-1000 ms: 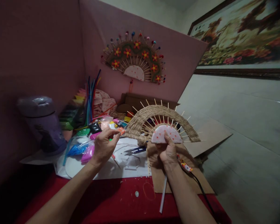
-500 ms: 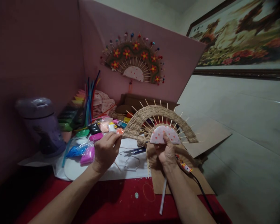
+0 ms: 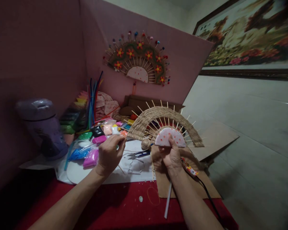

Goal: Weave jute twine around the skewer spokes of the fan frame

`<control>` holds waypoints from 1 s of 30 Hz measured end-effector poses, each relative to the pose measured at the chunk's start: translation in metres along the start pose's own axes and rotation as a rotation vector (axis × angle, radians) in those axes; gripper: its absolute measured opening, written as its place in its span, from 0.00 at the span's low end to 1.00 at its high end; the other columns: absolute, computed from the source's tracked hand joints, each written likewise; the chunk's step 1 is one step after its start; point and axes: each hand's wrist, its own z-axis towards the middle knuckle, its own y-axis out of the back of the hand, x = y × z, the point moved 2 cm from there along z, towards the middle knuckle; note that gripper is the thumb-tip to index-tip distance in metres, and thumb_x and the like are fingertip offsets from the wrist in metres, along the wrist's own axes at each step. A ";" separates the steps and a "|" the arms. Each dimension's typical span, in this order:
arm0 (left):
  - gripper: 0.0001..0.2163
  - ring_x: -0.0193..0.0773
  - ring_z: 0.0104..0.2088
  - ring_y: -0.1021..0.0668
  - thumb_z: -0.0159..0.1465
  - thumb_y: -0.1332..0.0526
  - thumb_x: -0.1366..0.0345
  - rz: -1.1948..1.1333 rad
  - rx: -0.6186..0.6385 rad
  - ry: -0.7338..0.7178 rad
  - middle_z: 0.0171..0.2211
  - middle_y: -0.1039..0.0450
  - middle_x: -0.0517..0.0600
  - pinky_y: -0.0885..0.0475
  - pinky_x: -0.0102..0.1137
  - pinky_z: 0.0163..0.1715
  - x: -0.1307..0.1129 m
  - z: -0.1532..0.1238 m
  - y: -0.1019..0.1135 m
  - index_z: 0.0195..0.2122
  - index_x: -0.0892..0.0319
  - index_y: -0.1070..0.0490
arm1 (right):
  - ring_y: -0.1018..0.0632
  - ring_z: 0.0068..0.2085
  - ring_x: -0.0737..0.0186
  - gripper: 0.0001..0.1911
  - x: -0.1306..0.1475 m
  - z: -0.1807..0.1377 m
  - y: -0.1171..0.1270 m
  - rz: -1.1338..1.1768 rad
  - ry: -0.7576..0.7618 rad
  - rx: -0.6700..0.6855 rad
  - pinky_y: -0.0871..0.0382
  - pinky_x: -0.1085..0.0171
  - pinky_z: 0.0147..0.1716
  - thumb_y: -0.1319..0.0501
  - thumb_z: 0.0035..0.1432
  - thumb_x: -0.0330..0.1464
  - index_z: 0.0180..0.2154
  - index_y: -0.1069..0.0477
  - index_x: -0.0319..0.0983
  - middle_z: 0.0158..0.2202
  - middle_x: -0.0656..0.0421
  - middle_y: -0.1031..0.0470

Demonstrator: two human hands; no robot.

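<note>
My right hand [image 3: 171, 154] grips a half-round hand fan [image 3: 146, 119] by its pink, red-dotted fabric centre, with the thumb in front. The fan has a woven twine band, and thin wooden sticks fan out through it and past its outer edge. At the fan's lower left corner, my left hand [image 3: 110, 155] is closed in a pinch; a thin stick end seems to be between thumb and forefinger, partly hidden. Under the fan's left part sits a small ball of twine [image 3: 146, 144]. Dark-handled scissors [image 3: 140, 155] lie below it on white paper [image 3: 136, 172].
Bagged coloured clay [image 3: 91, 158] lies left of my left hand, near a purple canister [image 3: 42, 127]. A glue gun [image 3: 189, 167] with a cord lies on cardboard [image 3: 163, 188], beside a glue stick [image 3: 168, 201]. A decorated fan [image 3: 139, 60] hangs on the pink board behind.
The fan has shifted and tilted very slightly in my right hand. My left fingers stay at its lower left corner, with the pinch now showing a small gap behind the fingertips.
</note>
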 end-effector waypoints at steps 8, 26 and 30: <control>0.04 0.36 0.31 0.24 0.59 0.40 0.69 -0.168 -0.017 0.147 0.30 0.24 0.52 0.30 0.30 0.34 0.003 0.000 -0.003 0.32 0.61 0.26 | 0.26 0.22 0.72 0.16 0.000 -0.001 -0.001 0.047 -0.012 0.006 0.36 0.76 0.15 0.29 0.37 0.30 0.32 0.29 0.38 0.25 0.66 0.23; 0.07 0.28 0.21 0.35 0.53 0.34 0.62 -0.761 0.046 0.744 0.22 0.31 0.45 0.40 0.25 0.20 0.014 0.001 -0.012 0.27 0.60 0.24 | 0.25 0.24 0.71 0.16 0.000 -0.003 -0.002 0.075 -0.048 0.016 0.36 0.76 0.14 0.30 0.37 0.28 0.33 0.28 0.39 0.26 0.65 0.22; 0.08 0.30 0.23 0.33 0.53 0.34 0.61 -0.702 0.047 0.707 0.21 0.31 0.46 0.38 0.26 0.22 0.017 0.000 -0.012 0.27 0.60 0.23 | 0.25 0.23 0.70 0.15 0.000 -0.002 0.000 0.041 -0.045 0.023 0.38 0.75 0.13 0.30 0.38 0.28 0.32 0.29 0.38 0.25 0.65 0.22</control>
